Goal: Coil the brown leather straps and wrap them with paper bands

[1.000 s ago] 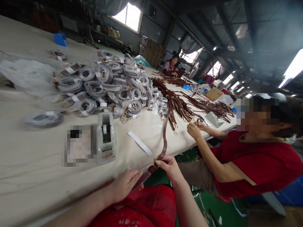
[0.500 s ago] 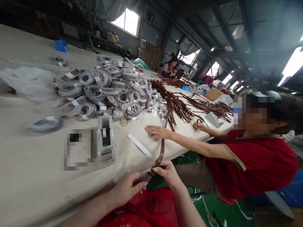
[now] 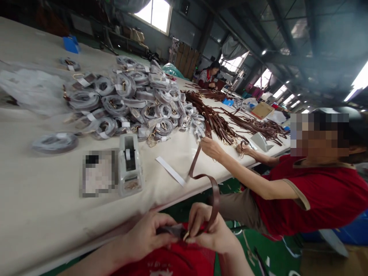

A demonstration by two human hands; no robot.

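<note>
Near my lap, my left hand [image 3: 156, 232] pinches a dark strap end in a clear sleeve. Beside it my right hand [image 3: 205, 228] is closed on the brown strap [image 3: 214, 195] at a gold-coloured metal fitting [image 3: 186, 235]. From there the strap arches up and runs to a co-worker's hand [image 3: 211, 148] at the table. A white paper strip [image 3: 171, 171] lies beyond my hands, next to a tape dispenser [image 3: 130, 165].
Wrapped strap coils [image 3: 138, 99] are heaped on the white table [image 3: 57, 195]. Loose brown straps [image 3: 212, 117] lie further right. A co-worker in red [image 3: 322, 195] sits at the right, with one arm reaching over the table.
Both my hands have come closer together and slightly lower. The strap now bends in a loop rather than hanging nearly straight. The co-worker's flat hand has moved right and closed near the strap.
</note>
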